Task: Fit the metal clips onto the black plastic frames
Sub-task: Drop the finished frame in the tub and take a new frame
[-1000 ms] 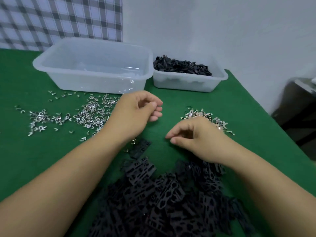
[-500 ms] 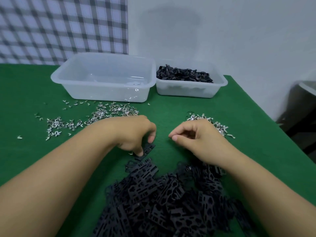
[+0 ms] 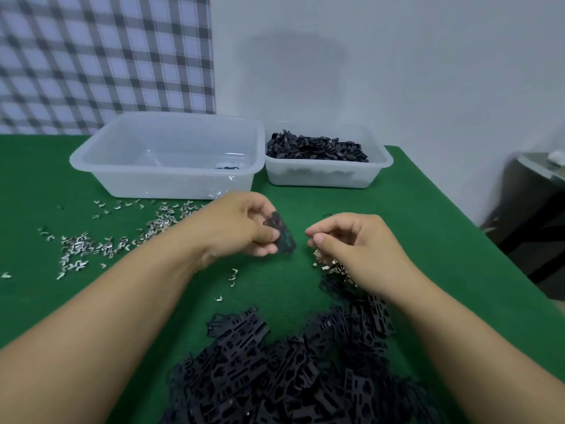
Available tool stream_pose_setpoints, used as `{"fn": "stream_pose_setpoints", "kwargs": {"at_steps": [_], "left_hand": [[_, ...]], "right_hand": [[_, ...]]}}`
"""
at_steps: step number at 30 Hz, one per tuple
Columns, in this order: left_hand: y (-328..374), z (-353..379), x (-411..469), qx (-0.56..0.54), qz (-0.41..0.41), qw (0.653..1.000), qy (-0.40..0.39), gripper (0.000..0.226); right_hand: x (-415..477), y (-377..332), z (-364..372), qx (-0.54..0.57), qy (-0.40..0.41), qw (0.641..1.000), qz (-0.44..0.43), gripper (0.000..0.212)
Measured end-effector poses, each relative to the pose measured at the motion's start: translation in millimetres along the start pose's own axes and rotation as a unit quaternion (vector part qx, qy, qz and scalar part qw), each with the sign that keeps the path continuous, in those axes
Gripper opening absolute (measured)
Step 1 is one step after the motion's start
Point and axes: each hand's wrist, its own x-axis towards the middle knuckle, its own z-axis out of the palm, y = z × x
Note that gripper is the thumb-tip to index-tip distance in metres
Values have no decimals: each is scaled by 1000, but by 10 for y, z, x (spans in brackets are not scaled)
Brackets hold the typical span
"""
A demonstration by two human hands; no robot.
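One frame (image 3: 283, 237) in left hand (image 3: 240, 228) slants far-left to near-right.

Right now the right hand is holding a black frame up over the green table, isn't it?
Not quite: it is the left hand that holds the black frame up over the green table, as the head view shows.

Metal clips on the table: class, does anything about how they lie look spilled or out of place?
Yes. The metal clips lie scattered loose over the green cloth left of the left hand, which holds a black frame, with a few strays near the middle, while the big clear tub behind them stands almost empty.
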Motion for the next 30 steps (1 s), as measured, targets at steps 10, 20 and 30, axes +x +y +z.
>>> {"fn": "stream_pose_setpoints", "kwargs": {"at_steps": [10, 20, 30], "left_hand": [[-213, 274, 62, -290, -24, 952, 94, 20], [-404, 372, 87, -223, 86, 957, 165, 7], [-452, 382, 98, -219, 107, 952, 187, 8]], "right_hand": [[203, 109, 57, 103, 29, 994, 2, 16], [253, 254, -139, -66, 132, 988, -38, 18], [284, 256, -79, -331, -29, 942, -57, 12]]}}
